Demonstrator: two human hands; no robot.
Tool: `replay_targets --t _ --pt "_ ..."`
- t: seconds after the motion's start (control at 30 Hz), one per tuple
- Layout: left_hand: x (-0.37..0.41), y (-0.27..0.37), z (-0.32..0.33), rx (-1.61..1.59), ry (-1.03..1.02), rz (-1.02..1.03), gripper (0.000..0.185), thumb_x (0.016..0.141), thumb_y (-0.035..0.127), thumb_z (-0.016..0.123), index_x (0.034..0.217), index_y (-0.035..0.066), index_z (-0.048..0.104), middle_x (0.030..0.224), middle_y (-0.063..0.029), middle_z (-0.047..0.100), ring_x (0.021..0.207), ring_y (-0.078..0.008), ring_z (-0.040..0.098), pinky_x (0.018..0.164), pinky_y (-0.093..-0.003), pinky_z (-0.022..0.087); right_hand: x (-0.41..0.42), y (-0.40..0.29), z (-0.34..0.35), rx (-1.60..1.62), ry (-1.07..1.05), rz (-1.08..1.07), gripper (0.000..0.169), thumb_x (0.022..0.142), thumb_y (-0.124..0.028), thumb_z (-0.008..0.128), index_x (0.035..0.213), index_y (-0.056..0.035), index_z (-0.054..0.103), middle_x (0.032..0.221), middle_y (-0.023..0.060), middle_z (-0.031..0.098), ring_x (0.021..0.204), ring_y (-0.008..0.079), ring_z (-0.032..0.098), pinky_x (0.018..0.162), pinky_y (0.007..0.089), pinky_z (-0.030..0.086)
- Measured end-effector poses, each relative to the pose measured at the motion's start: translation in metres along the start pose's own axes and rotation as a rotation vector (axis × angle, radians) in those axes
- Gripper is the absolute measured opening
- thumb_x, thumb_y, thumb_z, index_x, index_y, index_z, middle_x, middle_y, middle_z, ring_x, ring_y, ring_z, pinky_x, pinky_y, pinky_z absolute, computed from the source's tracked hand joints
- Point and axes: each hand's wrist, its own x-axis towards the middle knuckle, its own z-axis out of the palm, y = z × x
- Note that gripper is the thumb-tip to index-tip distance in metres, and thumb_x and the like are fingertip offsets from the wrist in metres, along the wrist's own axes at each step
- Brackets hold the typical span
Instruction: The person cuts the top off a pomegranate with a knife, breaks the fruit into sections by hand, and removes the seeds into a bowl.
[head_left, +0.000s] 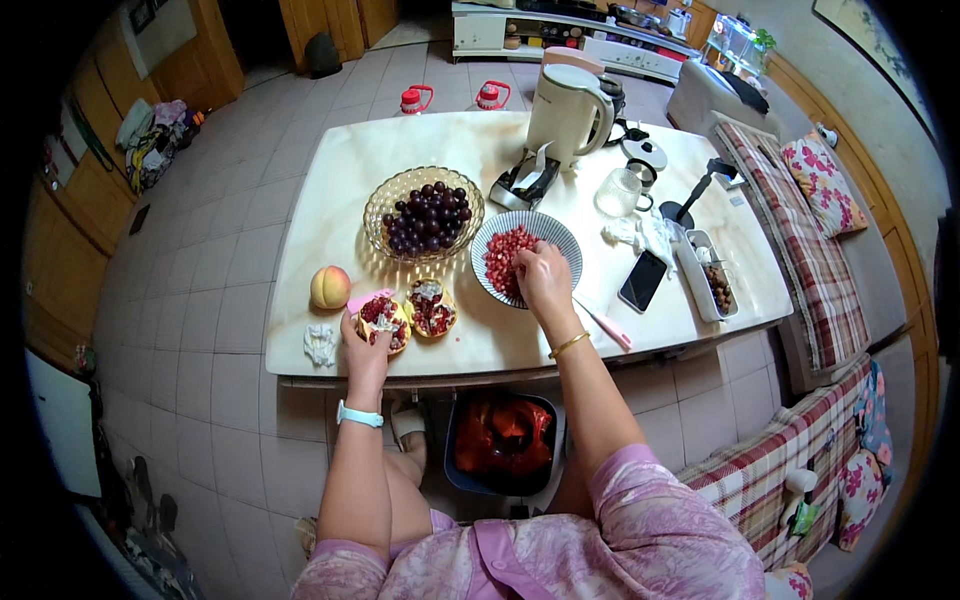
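Observation:
My left hand (365, 349) grips an opened pomegranate piece (384, 322) at the near edge of the table. Another pomegranate piece (430, 308) lies cut side up just right of it. Over a blue-and-white striped bowl (568, 238), my right hand (541, 274) reaches in with bent fingers among loose pomegranate seeds (504, 255); whether it pinches any is hidden. A glass bowl of dark grapes (427, 219) stands behind, and a peach (331, 287) sits to the left. Something flat and pink (367, 298) lies partly under the held piece.
A pink-handled knife (611, 330) and a smartphone (643, 281) lie right of the striped bowl. Farther back stand an electric kettle (568, 112), a glass mug (621, 193) and a black stand (697, 196). Below the table edge is a bin with a red liner (502, 439).

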Motion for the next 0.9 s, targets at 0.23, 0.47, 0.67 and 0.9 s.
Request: replay_targets --t 0.23,0.47,0.67,0.9 --pt "-0.043 0.086 0.028 0.413 0.204 0.568 0.062 0.081 -0.002 0.064 0.141 -0.001 0.047 0.138 -0.0219 0.054 0.13 -0.0409 0.051 0.114 -0.0474 0.039 -0.004 0.006 -0.005 0.006 0.016 -0.006 0.003 0.079 -0.005 0.069 0.078 -0.0048 0.066 0.087 0.0141 0.063 0.087 0.035 0.062 0.076 0.0464 0.052" --pt "-0.085 0.107 0.13 0.536 -0.483 0.697 0.047 0.087 0.013 0.068 0.132 0.004 0.057 0.141 -0.0155 0.052 0.117 -0.0357 0.061 0.095 -0.0452 0.054 -0.005 0.021 -0.027 0.291 0.028 0.288 0.008 0.088 -0.009 0.071 0.09 -0.0006 0.072 0.084 0.0164 0.071 0.08 0.0304 0.071 0.072 0.0392 0.056" --pt "-0.078 0.081 0.166 0.655 -0.526 0.765 0.055 0.086 0.013 0.07 0.136 0.001 0.053 0.138 -0.0146 0.055 0.117 -0.0358 0.061 0.095 -0.0453 0.053 -0.012 0.042 -0.043 0.706 -0.103 0.572 0.014 0.089 -0.008 0.072 0.095 0.0038 0.073 0.078 0.0091 0.073 0.071 0.0123 0.066 0.068 0.029 0.054" --pt "-0.083 0.09 0.165 0.629 -0.502 0.719 0.044 0.084 0.01 0.071 0.125 0.002 0.058 0.127 -0.0139 0.059 0.11 -0.0362 0.063 0.091 -0.0455 0.054 -0.023 0.047 -0.064 0.873 -0.223 0.593 0.009 0.087 0.0 0.073 0.096 0.0025 0.072 0.085 0.006 0.073 0.074 0.0105 0.066 0.068 0.0254 0.054"
